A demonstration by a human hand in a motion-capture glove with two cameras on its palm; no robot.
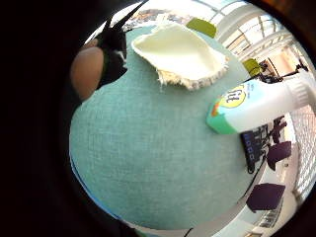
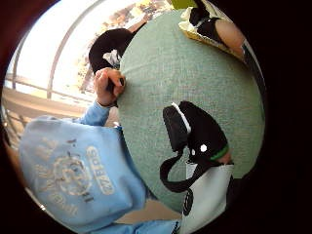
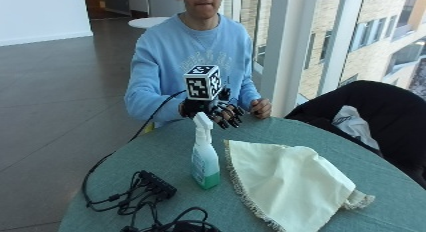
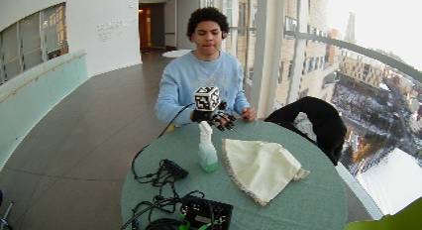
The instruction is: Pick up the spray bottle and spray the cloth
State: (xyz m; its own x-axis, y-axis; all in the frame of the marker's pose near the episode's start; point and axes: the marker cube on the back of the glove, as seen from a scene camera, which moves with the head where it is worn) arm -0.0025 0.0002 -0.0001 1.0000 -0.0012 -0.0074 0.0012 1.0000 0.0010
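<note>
One spray bottle (image 3: 205, 159) stands upright just beside the cream cloth (image 3: 291, 183); our gloved right hand (image 3: 216, 111) hovers behind it, fingers relaxed, empty. We should wrap the neck, nozzle facing the cloth.

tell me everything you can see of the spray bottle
The spray bottle stands upright on the green table, just beside the cream cloth. It looks plastic: a white trigger head, a pale translucent body, a green base and a partly legible label. Nothing touches it; the gloved right hand hovers behind it.
</note>
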